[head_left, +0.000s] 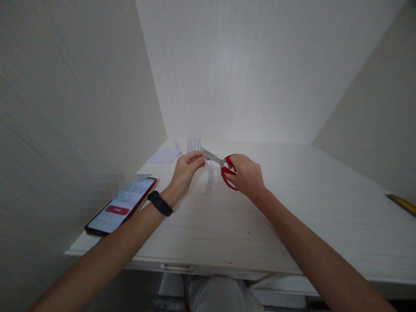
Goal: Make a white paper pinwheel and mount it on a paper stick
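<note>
My right hand (pixel 246 173) grips red-handled scissors (pixel 212 156), fingers in the loops and blades pointing left. The blade tips reach the fingertips of my left hand (pixel 186 170), which wears a black band at the wrist. Pinched in my left hand is a thin white paper strip (pixel 209 175), hanging down and partly blurred. Whether the blades touch the strip is hard to make out. Just behind my left hand, several narrow paper strips (pixel 194 144) lie side by side. Left of them rests a pale sheet of paper (pixel 163 155).
A phone (pixel 121 210) with a lit screen lies at the table's left edge, beside my left forearm. A gold-coloured object (pixel 402 204) is at the far right. White panels enclose the white table (pixel 292 208) at the back and sides. A drawer handle (pixel 177 268) shows at the front.
</note>
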Demonstrator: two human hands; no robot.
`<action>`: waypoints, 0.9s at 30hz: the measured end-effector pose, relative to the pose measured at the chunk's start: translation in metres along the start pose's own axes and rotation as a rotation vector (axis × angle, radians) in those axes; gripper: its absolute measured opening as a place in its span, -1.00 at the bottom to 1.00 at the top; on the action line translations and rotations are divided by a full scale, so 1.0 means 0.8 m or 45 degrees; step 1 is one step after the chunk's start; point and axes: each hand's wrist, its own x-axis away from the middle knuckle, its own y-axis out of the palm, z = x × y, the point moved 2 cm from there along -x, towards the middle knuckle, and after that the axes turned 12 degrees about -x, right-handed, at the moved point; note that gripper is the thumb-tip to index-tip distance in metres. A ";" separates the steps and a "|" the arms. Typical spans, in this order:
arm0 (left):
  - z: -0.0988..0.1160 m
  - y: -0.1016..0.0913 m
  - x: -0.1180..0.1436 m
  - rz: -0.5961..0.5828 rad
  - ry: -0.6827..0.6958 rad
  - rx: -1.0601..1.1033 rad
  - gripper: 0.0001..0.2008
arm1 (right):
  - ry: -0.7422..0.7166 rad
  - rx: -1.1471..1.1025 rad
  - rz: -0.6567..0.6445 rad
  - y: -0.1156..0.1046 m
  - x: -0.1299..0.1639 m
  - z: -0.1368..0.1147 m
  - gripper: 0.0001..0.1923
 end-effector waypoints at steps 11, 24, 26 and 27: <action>0.006 0.000 0.000 -0.002 0.077 -0.062 -0.84 | 0.003 0.019 0.041 0.000 0.001 -0.003 -0.85; 0.007 -0.006 -0.004 -0.003 0.099 -0.148 -0.87 | 0.088 0.000 -0.080 -0.004 -0.001 -0.003 -0.83; 0.008 -0.006 -0.004 0.003 0.094 -0.147 -0.86 | 0.102 -0.010 -0.073 -0.004 -0.001 -0.003 -0.83; 0.008 -0.006 -0.004 0.004 0.094 -0.145 -0.86 | 0.106 -0.012 -0.069 -0.003 -0.001 -0.002 -0.83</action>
